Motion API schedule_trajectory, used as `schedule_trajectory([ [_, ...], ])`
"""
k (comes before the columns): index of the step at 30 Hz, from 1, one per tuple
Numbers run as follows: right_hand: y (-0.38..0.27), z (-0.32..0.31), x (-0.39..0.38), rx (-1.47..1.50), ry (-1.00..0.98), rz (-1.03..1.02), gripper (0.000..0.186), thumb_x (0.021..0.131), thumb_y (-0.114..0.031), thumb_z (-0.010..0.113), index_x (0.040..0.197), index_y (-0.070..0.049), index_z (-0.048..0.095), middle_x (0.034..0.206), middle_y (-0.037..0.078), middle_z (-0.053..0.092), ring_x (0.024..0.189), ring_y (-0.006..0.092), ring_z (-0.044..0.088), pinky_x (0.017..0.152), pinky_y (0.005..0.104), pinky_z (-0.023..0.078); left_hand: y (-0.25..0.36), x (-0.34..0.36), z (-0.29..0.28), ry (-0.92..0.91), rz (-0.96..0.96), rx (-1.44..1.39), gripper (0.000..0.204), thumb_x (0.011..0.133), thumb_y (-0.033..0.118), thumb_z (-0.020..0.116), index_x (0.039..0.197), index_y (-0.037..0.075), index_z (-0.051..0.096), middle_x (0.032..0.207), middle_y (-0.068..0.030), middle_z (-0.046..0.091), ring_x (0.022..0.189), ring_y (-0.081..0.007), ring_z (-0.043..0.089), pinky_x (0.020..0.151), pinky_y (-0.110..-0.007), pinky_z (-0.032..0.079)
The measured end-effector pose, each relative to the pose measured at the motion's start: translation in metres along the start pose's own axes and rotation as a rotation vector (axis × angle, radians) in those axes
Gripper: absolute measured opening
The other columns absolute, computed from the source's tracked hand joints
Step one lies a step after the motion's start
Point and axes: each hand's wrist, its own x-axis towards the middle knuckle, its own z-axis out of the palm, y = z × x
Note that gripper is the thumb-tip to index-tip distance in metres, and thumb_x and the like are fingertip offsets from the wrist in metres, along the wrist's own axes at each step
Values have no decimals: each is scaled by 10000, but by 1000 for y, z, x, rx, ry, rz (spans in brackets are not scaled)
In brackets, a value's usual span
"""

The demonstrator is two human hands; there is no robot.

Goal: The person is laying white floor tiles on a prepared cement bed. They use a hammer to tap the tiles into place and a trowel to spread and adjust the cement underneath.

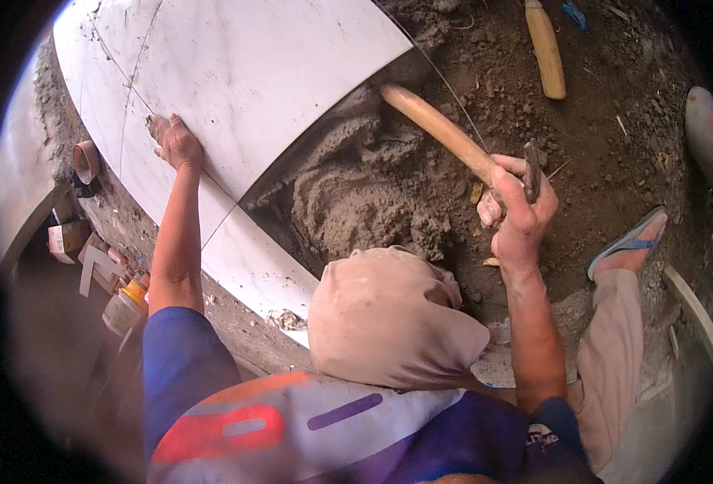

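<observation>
My left hand (pixel 177 143) lies with its fingers stretched out on a white marble-look tile, across the joint beside the large tile (pixel 284 73). Gripped in my right hand (pixel 524 211) is a hammer (pixel 437 129), held close to its dark metal head. Its wooden handle points away to the left, and the handle's end is near the large tile's right edge. Below that handle, lumpy wet grey mortar (pixel 364 194) spreads along the tile's edge. A thin string runs from the top of the tile toward my right hand.
A second wooden handle (pixel 546 52) lies on loose dirt at the far right. My sandalled foot (pixel 626 246) is at the right. Boxes and a yellow-banded container (pixel 130 298) stand at lower left, with a brown ring-shaped object (pixel 86 161) above them. A curved strip (pixel 695 315) lies at right.
</observation>
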Motion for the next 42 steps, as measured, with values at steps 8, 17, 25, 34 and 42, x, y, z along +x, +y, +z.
schedule_trajectory([
  [8,-31,-53,-11,-45,-58,44,217,893,-113,620,1033,53,632,718,34,558,442,58,419,414,234,381,-21,-8,-13,15,-8,-3,707,1045,447,287,1517,-79,276,1627,-205,228,1533,-313,119,1231,-441,73],
  [17,-7,-37,6,-20,-154,9,222,921,-149,616,1040,37,649,683,4,537,487,50,466,417,229,384,-31,12,-4,7,23,35,697,1051,449,276,1526,-61,271,1636,-195,208,1534,-307,120,1229,-469,38],
  [25,22,29,27,134,-87,124,181,919,-112,631,1025,34,633,665,-22,486,482,49,444,416,224,370,-10,4,1,20,2,23,716,1046,480,255,1531,-47,268,1631,-192,224,1532,-304,132,1227,-484,51],
  [34,28,11,-10,-26,59,61,133,901,-127,631,938,1,619,697,29,539,446,71,434,404,250,387,-12,1,3,44,2,-5,703,1039,464,288,1533,-35,278,1629,-192,234,1536,-306,121,1223,-507,38],
  [42,8,-31,-30,11,-64,35,128,937,-136,571,963,-11,580,708,75,576,443,67,425,385,249,378,-21,-2,-8,28,-11,22,707,1040,466,285,1547,-27,251,1641,-171,213,1539,-295,111,1216,-537,26],
])
